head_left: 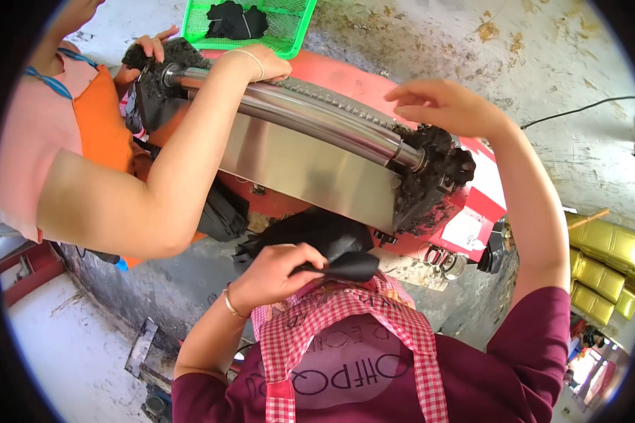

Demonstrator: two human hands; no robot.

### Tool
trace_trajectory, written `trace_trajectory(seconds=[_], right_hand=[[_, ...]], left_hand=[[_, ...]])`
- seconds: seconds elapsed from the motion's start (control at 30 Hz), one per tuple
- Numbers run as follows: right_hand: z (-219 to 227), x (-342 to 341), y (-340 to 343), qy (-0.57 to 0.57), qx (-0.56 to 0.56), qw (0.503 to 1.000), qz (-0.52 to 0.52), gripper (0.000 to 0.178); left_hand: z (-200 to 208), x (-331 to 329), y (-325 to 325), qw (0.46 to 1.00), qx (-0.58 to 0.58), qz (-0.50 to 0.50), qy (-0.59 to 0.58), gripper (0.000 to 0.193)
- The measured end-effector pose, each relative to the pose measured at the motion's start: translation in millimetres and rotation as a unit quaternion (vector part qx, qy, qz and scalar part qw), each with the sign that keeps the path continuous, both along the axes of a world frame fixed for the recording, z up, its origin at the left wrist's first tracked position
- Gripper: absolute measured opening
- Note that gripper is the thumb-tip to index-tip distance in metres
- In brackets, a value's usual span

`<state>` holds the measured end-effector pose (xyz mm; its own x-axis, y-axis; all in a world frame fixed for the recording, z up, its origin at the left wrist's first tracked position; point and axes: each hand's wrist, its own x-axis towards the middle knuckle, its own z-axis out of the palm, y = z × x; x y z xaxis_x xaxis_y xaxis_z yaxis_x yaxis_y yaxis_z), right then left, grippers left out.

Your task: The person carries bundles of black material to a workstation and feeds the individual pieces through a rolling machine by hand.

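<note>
My left hand (281, 273) is closed on the edge of a thin black sheet piece (353, 266), just above my lap. A pile of dark pieces (310, 233) lies beneath it, against the front of a red machine. My right hand (441, 106) is raised over the machine's far right side, fingers stretched out and nothing in them. Between my hands lie the machine's long shiny steel roller (324, 127) and a smooth sloping metal plate (296, 169). Black grime coats the right end housing (441, 166) around the roller.
A co-worker in an orange apron (106, 120) reaches across from the left, one hand (264, 63) over the roller. Behind the machine sits a green basket (289, 32) with black pieces inside. Gold padded bundles (600, 275) are stacked at right; metal rings (437, 257) lie below the machine.
</note>
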<state>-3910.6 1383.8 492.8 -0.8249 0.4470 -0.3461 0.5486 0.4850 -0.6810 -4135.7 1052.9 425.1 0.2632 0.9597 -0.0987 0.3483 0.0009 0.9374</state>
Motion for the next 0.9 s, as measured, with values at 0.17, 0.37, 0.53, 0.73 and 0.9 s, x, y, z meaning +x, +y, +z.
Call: trace_trajectory(seconds=[0.17,0.37,0.53,0.73,0.9], right_hand=[[-45.9,-47.0,32.1,-0.025,-0.103,0.986,0.127,0.04],[-72.7,-55.7,37.5,-0.08,-0.207,0.964,0.147,0.037],[-64.6,-65.4,22.8,-0.139,-0.231,0.96,0.071,0.035],[-79.3,-51.0,53.3,-0.073,-0.224,0.972,-0.012,0.035],[-9.6,-41.6,68.0,0.058,-0.04,0.997,-0.026,0.025]], left_hand=[[-15.5,-5.8,23.0,0.966,-0.136,0.213,-0.062,0.047],[-18.8,3.0,72.4,0.966,-0.091,0.233,0.059,0.051],[-19.3,1.8,106.5,0.963,-0.073,0.238,0.105,0.057],[-22.6,-21.2,60.4,0.964,-0.137,0.219,0.054,0.041],[-53.4,-23.1,7.6,0.926,-0.279,0.23,-0.106,0.024]])
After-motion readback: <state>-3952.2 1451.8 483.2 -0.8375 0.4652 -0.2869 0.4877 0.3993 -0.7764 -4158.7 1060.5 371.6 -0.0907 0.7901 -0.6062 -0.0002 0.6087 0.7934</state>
